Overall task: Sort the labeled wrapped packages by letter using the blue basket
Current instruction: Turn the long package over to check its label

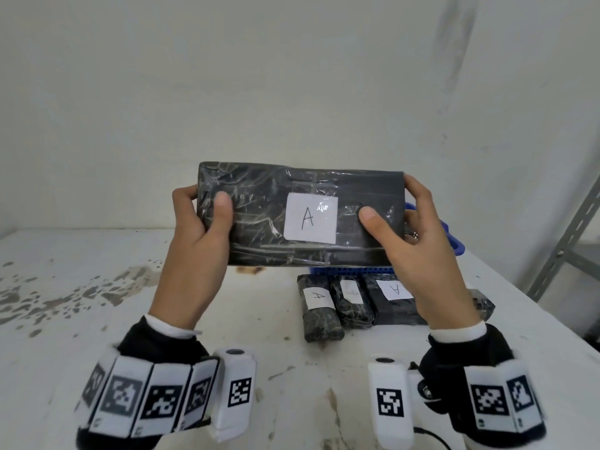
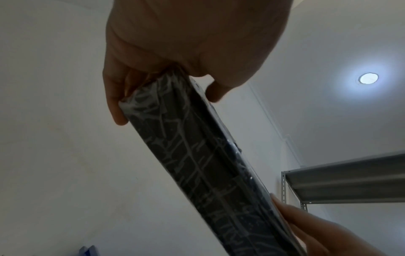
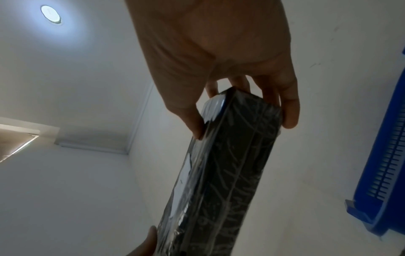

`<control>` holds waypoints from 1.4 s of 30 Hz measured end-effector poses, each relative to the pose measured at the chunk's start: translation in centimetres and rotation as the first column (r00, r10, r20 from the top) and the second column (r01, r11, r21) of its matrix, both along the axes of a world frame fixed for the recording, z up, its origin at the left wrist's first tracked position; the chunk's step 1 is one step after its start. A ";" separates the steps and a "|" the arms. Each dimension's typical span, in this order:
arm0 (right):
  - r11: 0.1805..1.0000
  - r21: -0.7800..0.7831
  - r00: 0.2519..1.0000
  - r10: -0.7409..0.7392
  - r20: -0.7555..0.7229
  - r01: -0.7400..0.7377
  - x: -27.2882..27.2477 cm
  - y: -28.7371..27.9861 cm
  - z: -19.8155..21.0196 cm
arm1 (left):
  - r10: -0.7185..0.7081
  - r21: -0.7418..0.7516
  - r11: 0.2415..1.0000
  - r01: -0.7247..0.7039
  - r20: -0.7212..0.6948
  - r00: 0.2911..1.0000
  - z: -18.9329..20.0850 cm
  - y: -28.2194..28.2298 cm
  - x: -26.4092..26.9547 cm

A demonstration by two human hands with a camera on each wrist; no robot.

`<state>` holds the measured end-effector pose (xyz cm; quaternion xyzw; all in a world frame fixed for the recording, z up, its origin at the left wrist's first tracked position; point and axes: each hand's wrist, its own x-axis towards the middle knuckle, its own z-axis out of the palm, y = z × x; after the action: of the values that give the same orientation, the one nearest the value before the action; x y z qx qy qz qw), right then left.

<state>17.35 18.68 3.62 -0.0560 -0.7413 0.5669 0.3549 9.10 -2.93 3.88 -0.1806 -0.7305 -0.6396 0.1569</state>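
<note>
Both hands hold up a long black wrapped package [image 1: 276, 219] above the table, its white "A" label [image 1: 310, 218] facing me. My left hand [image 1: 201, 222] grips its left end, thumb on the front; my right hand [image 1: 412, 232] grips the right end the same way. The wrist views show the package's narrow edge [image 2: 197, 164] [image 3: 232, 173] between thumb and fingers. The blue basket [image 1: 454, 245] stands behind the package, mostly hidden. On the table in front of the basket lie three smaller black packages: one labeled "A" [image 1: 319, 308], one with an unclear label [image 1: 352, 300], another "A" [image 1: 394, 300].
The white table [image 1: 97, 319] is stained on its left side. A grey metal shelf frame [image 1: 571, 241] stands at the right. Another dark package [image 1: 485, 303] peeks out past my right wrist. A white wall is behind.
</note>
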 end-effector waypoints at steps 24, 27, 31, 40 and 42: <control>0.981 0.116 0.988 -0.156 0.010 0.154 -0.1 -2.7 -0.6 | 0.192 -0.121 0.973 -0.194 -0.034 0.981 -0.4 2.8 1.7; 0.981 0.103 0.985 -0.170 0.019 0.167 0.1 -2.7 -0.5 | 0.204 -0.124 0.970 -0.209 -0.049 0.978 -0.6 3.0 2.0; 0.980 0.111 0.985 -0.171 0.020 0.168 0.3 -2.4 -0.7 | 0.200 -0.114 0.973 -0.201 -0.022 0.980 -0.7 2.9 2.0; 0.997 0.015 0.996 -0.079 0.040 0.078 0.2 -1.5 0.1 | 0.173 -0.017 0.985 -0.172 0.000 0.985 -0.3 1.8 0.9; 0.998 -0.022 0.997 -0.053 0.061 0.055 0.3 -1.5 0.1 | 0.166 0.010 0.986 -0.166 0.009 0.986 -0.3 1.6 0.7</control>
<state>17.62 17.19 3.75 -0.0975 -0.7431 0.5639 0.3468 9.83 -1.34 3.62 -0.1155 -0.7402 -0.6290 0.2077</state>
